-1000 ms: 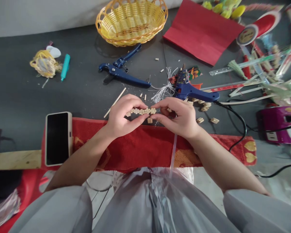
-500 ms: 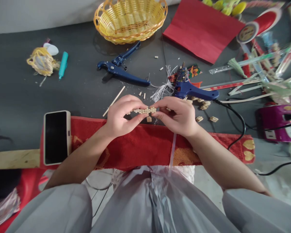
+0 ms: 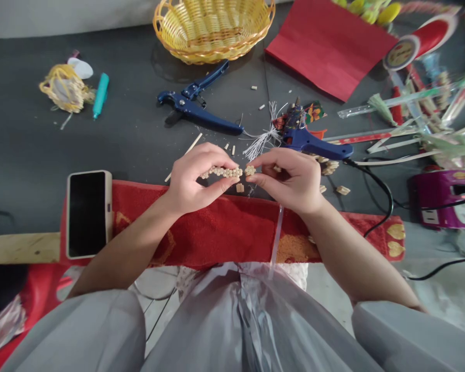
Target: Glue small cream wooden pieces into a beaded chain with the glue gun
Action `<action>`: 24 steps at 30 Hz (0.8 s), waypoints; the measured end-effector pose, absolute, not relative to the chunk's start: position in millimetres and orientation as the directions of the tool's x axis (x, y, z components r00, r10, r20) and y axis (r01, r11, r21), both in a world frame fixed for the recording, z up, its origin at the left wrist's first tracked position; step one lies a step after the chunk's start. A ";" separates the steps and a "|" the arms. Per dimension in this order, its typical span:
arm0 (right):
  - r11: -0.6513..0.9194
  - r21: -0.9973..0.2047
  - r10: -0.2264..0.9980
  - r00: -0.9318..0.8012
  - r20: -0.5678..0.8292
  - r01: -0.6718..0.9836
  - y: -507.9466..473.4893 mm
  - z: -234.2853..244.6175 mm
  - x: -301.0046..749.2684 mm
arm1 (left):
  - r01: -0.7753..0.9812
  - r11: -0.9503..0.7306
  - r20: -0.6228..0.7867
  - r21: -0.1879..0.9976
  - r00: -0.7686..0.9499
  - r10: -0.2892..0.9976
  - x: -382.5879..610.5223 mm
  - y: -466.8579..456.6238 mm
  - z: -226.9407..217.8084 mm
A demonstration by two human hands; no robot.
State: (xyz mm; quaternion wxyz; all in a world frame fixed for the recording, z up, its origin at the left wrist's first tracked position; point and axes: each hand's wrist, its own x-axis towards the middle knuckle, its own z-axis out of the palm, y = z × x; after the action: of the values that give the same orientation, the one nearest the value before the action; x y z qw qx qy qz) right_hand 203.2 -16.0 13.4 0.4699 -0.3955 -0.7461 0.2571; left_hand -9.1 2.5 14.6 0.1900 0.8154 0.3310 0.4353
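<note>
Between the thumb and fingers of my left hand (image 3: 194, 178) is a strip of joined short sticks (image 3: 223, 172), its pale round ends facing me. My right hand (image 3: 290, 178) pinches a small bundle of short sticks (image 3: 250, 170) of the same kind. A narrow gap separates the bundle from the strip's right end. Below the strip, a loose stick bundle (image 3: 239, 188) lies at the edge of the red towel (image 3: 217, 227). Part of the strip is hidden behind my left fingers.
A blue cutter (image 3: 197, 111) and a blue glue gun (image 3: 318, 144) lie beyond my hands. Farther back are a yellow basket (image 3: 217, 44) and red paper (image 3: 329, 46). A phone (image 3: 87, 214) rests at left. More stick bundles (image 3: 343, 190) and a black cord (image 3: 383, 186) are at right.
The small bundle in my right hand was against the strip's right end and is now a little apart from it. The camera view has shifted slightly.
</note>
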 end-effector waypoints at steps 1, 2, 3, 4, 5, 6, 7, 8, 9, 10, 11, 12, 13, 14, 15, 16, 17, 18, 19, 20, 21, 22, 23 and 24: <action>0.553 -0.754 0.833 -0.243 0.497 0.355 -16.1 12.8 202.8 | 0.379 -0.713 0.587 0.590 0.404 0.701 -9.1 2.6 14.4; 0.553 -0.750 0.833 -0.243 0.497 0.362 -16.1 12.3 202.4 | 0.377 -0.720 0.593 0.582 0.408 0.694 -9.1 2.6 14.2; 0.555 -0.746 0.832 -0.242 0.499 0.369 -16.3 11.8 202.0 | 0.375 -0.726 0.596 0.576 0.415 0.687 -9.0 2.5 14.2; 0.560 -0.740 0.829 -0.241 0.505 0.372 -16.4 11.4 201.7 | 0.373 -0.730 0.596 0.573 0.422 0.683 -8.9 2.4 14.4; 0.568 -0.734 0.823 -0.240 0.515 0.373 -16.4 11.0 201.5 | 0.369 -0.733 0.596 0.571 0.427 0.680 -8.8 2.2 14.6; 0.579 -0.726 0.815 -0.241 0.527 0.371 -16.4 10.7 201.4 | 0.365 -0.735 0.595 0.572 0.433 0.677 -8.7 2.0 14.9; 0.591 -0.718 0.806 -0.242 0.540 0.367 -16.4 10.4 201.4 | 0.358 -0.738 0.593 0.573 0.440 0.674 -8.7 1.9 15.3; 0.602 -0.710 0.798 -0.243 0.552 0.365 -16.3 10.1 201.6 | 0.347 -0.742 0.594 0.573 0.447 0.668 -8.6 1.9 15.6; 0.609 -0.704 0.792 -0.245 0.559 0.365 -16.1 9.8 201.9 | 0.334 -0.748 0.599 0.573 0.452 0.661 -8.6 1.9 15.9; 0.613 -0.699 0.789 -0.247 0.562 0.368 -15.9 9.6 202.2 | 0.320 -0.755 0.606 0.572 0.455 0.653 -8.6 1.9 16.2; 0.613 -0.697 0.789 -0.250 0.560 0.373 -15.7 9.4 202.6 | 0.309 -0.759 0.610 0.573 0.458 0.647 -8.6 1.9 16.3; 0.610 -0.696 0.791 -0.253 0.556 0.379 -15.6 9.2 202.9 | 0.305 -0.759 0.609 0.575 0.459 0.646 -8.6 2.0 16.2; 0.608 -0.696 0.794 -0.255 0.552 0.383 -15.4 9.0 203.2 | 0.308 -0.756 0.606 0.577 0.460 0.649 -8.7 2.1 16.0; 0.605 -0.697 0.795 -0.256 0.550 0.385 -15.3 8.7 203.4 | 0.317 -0.752 0.599 0.578 0.462 0.654 -8.9 2.2 15.6; 0.604 -0.699 0.796 -0.254 0.549 0.382 -15.3 8.4 203.4 | 0.327 -0.748 0.590 0.578 0.466 0.659 -9.0 2.3 15.0; 0.605 -0.702 0.796 -0.251 0.551 0.375 -15.3 8.1 203.3 | 0.335 -0.745 0.583 0.577 0.470 0.663 -9.2 2.5 14.4; 0.607 -0.706 0.794 -0.248 0.555 0.364 -15.2 7.6 203.1 | 0.339 -0.745 0.580 0.575 0.473 0.663 -9.5 2.8 13.7; 0.611 -0.709 0.791 -0.246 0.560 0.352 -15.2 7.2 203.0 | 0.337 -0.746 0.580 0.574 0.476 0.661 -9.7 3.0 13.0; 0.615 -0.712 0.789 -0.245 0.564 0.340 -15.1 6.8 202.9 | 0.330 -0.748 0.580 0.576 0.479 0.658 -9.9 3.2 12.4; 0.616 -0.714 0.787 -0.246 0.565 0.333 -15.0 6.5 202.8 | 0.324 -0.749 0.580 0.578 0.482 0.657 -10.0 3.4 11.9; 0.615 -0.715 0.788 -0.249 0.563 0.331 -14.9 6.2 202.9 | 0.320 -0.748 0.577 0.582 0.486 0.657 -10.2 3.6 11.6; 0.612 -0.716 0.791 -0.254 0.556 0.336 -14.8 6.1 203.2 | 0.318 -0.746 0.572 0.585 0.490 0.658 -10.3 3.7 11.5; 0.607 -0.717 0.795 -0.261 0.548 0.343 -14.7 6.1 203.5 | 0.321 -0.741 0.562 0.590 0.496 0.662 -10.4 3.7 11.6; 0.602 -0.717 0.799 -0.267 0.539 0.352 -14.5 6.1 203.9 | 0.325 -0.735 0.552 0.595 0.500 0.668 -10.5 3.8 11.8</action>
State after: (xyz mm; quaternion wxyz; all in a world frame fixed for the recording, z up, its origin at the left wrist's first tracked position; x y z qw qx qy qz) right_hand 203.9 -14.5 6.1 0.4725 -0.3784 -0.7600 0.2365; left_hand -10.5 3.8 11.8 0.2124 0.8395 0.2957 0.4034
